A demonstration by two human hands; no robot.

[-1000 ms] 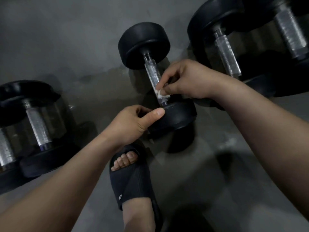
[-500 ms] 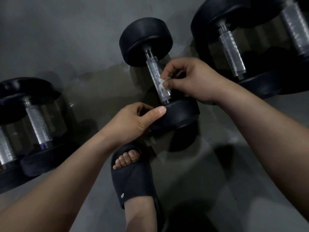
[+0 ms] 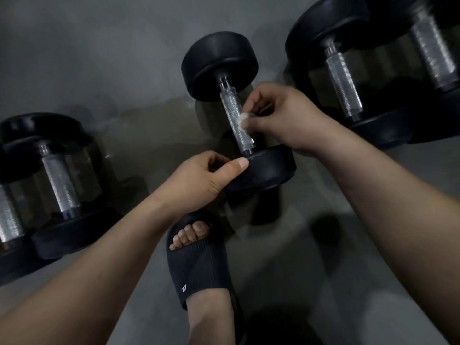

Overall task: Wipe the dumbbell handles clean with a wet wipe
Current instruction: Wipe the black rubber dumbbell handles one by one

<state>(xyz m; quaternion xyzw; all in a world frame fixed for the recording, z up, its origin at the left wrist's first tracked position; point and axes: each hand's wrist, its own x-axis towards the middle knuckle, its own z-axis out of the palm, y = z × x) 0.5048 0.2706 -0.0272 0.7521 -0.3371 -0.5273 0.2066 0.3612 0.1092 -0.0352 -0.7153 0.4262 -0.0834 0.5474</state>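
While the left hand (image 3: 199, 180) grips the near weight head (image 3: 271, 170) of the middle dumbbell (image 3: 219, 63), thumb laid along its rim and fingers curled in beside the edge, the right hand (image 3: 286, 120) pinches a small wadded wet wipe (image 3: 242, 120) between thumb and curled fingers. It presses the wipe against the right side of the knurled steel handle (image 3: 232, 105), about halfway along its length. The dumbbell is on the grey concrete floor (image 3: 99, 58), its handle running away from the person and leaning a little to the left. The far head therefore sits above both hands in the view, and the near head lies between them. The right hand reaches in from the right of the handle, the left from below and to the left. A foot in a black slide sandal (image 3: 199, 267) stands just below the near head. Other dumbbells (image 3: 59, 180) lie well apart on the left, and further dumbbells (image 3: 346, 90) on the right.
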